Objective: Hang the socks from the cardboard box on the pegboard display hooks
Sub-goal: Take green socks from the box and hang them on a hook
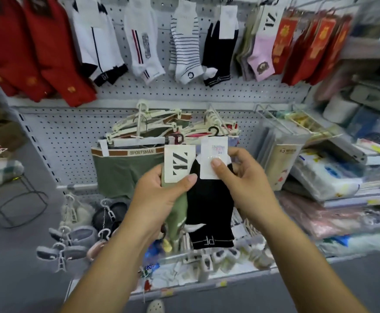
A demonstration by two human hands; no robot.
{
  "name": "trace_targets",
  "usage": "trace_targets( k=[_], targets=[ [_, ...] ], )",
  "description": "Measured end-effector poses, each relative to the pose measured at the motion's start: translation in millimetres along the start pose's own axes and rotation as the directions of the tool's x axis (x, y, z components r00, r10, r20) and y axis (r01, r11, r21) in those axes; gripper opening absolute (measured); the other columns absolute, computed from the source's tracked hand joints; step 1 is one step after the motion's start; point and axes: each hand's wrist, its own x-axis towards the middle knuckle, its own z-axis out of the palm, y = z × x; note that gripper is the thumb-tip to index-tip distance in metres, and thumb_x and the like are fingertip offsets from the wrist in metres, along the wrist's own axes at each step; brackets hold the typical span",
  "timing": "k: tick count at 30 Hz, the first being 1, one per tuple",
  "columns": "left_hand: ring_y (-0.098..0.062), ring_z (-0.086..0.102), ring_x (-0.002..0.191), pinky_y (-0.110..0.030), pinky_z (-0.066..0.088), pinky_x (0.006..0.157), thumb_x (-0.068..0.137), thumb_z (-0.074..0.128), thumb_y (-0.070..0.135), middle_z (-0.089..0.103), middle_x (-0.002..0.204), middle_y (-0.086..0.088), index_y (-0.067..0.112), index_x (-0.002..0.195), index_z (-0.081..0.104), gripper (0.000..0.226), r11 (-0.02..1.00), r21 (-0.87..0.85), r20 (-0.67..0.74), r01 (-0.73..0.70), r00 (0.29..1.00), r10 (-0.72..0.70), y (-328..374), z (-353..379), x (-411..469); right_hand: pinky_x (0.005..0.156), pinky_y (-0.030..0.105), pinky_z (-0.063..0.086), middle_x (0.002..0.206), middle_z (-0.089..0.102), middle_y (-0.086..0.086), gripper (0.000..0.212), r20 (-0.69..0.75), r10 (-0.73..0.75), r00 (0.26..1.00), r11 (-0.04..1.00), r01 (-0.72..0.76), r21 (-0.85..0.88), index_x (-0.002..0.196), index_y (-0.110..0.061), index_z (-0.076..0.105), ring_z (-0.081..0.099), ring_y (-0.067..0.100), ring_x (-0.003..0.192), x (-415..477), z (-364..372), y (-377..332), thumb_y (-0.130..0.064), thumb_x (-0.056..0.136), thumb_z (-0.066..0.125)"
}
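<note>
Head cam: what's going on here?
A person stands at a pegboard sock display, one pair in each hand. The left hand holds green socks by the ZZ card; the right hand pinches the white label on black socks. Neither pair is on a hook yet. Other socks hang along the upper row.

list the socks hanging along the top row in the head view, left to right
red socks → white socks with black cuffs → white socks with red stripes → striped socks → black socks → pink socks → red packs
</note>
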Motion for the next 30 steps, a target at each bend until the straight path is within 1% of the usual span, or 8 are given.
trace_targets(
  k=[3, 6, 12, 15, 17, 22, 24, 30],
  targets=[
    [-0.011, 0.075, 0.096, -0.031, 0.057, 0.086, 0.084, 0.08, 0.012, 0.08, 0.101, 0.004, 0.021, 0.109, 0.072, 0.027, 0.996, -0.022, -0.08, -0.081, 0.994, 0.079, 25.2, -11.0, 44.8, 0.084, 0.037, 0.06, 0.107, 0.077, 0.002, 0.026, 0.118, -0.018, 0.993, 1.0, 0.02, -0.018, 0.122, -0.019, 0.054, 0.074, 0.017, 0.097, 49.5, 11.4, -13.6, -0.022, 0.097, 0.063],
    [-0.012, 0.075, 0.098, -0.032, 0.057, 0.089, 0.086, 0.078, 0.014, 0.079, 0.102, 0.005, 0.021, 0.111, 0.071, 0.027, 0.989, 0.006, -0.062, -0.15, 0.987, 0.15, 54.1, -18.5, 93.3, 0.079, 0.028, 0.06, 0.107, 0.077, 0.0, 0.026, 0.112, -0.069, 0.991, 0.997, 0.073, -0.029, 0.122, -0.019, 0.055, 0.075, 0.015, 0.095, 97.4, 22.6, -28.0, -0.02, 0.098, 0.063],
    [-0.014, 0.076, 0.093, -0.037, 0.059, 0.083, 0.096, 0.069, 0.025, 0.08, 0.1, 0.006, 0.026, 0.109, 0.071, 0.013, 0.97, 0.097, -0.003, -0.224, 0.974, 0.226, 105.4, -15.0, 195.8, 0.081, 0.049, 0.06, 0.094, 0.078, 0.0, 0.021, -0.164, -0.201, 0.966, 0.98, 0.199, -0.027, 0.118, -0.023, 0.056, 0.074, 0.026, 0.088, 195.0, 24.9, -40.1, -0.025, 0.099, 0.062],
    [-0.022, 0.077, 0.091, -0.045, 0.062, 0.084, 0.1, 0.063, 0.023, 0.08, 0.1, 0.0, 0.021, 0.114, 0.067, 0.015, 0.967, 0.078, 0.031, -0.242, 0.97, 0.241, 120.7, -3.1, 230.0, 0.068, 0.043, 0.055, 0.09, 0.076, -0.005, 0.019, -0.303, -0.253, 0.919, 0.967, 0.247, -0.06, 0.117, -0.028, 0.056, 0.071, 0.022, 0.08, 234.4, 8.8, -38.2, -0.03, 0.099, 0.062],
    [-0.024, 0.078, 0.084, -0.043, 0.063, 0.077, 0.102, 0.06, 0.022, 0.08, 0.097, -0.003, 0.02, 0.114, 0.065, 0.013, 0.964, 0.073, 0.045, -0.257, 0.966, 0.254, 127.9, 7.1, 245.6, 0.082, 0.04, 0.057, 0.102, 0.074, -0.009, 0.02, -0.357, -0.278, 0.892, 0.96, 0.269, -0.073, 0.117, -0.029, 0.057, 0.071, 0.012, 0.092, 257.9, -3.8, -38.6, -0.032, 0.098, 0.062],
    [-0.026, 0.078, 0.077, -0.039, 0.063, 0.065, 0.103, 0.059, 0.021, 0.08, 0.091, 0.0, 0.022, 0.106, 0.066, 0.008, 0.953, 0.077, 0.079, -0.292, 0.955, 0.286, 141.7, 34.1, 269.0, 0.091, 0.05, 0.058, 0.112, 0.072, 0.004, 0.023, -0.425, -0.254, 0.869, 0.967, 0.233, -0.101, 0.113, -0.037, 0.057, 0.07, 0.022, 0.104, 312.4, -34.3, -43.9, -0.043, 0.091, 0.064],
    [-0.022, 0.078, 0.074, -0.033, 0.061, 0.062, 0.102, 0.06, 0.021, 0.08, 0.088, 0.004, 0.025, 0.103, 0.067, 0.008, 0.948, 0.078, 0.076, -0.308, 0.95, 0.303, 144.1, 41.9, 273.9, 0.089, 0.05, 0.059, 0.109, 0.072, 0.004, 0.023, -0.424, -0.259, 0.868, 0.966, 0.243, -0.092, 0.116, -0.033, 0.057, 0.071, 0.021, 0.1, 331.3, -42.8, -47.4, -0.037, 0.095, 0.064],
    [-0.022, 0.077, 0.071, -0.036, 0.063, 0.061, 0.1, 0.062, 0.02, 0.08, 0.088, 0.004, 0.023, 0.101, 0.068, 0.006, 0.951, 0.028, -0.005, -0.309, 0.951, 0.309, 141.9, 57.2, 282.8, 0.089, 0.049, 0.059, 0.11, 0.072, -0.001, 0.015, -0.366, -0.307, 0.879, 0.951, 0.296, -0.086, 0.11, -0.034, 0.056, 0.07, 0.019, 0.101, 371.1, -55.2, -55.9, -0.031, 0.097, 0.062]
  ],
)
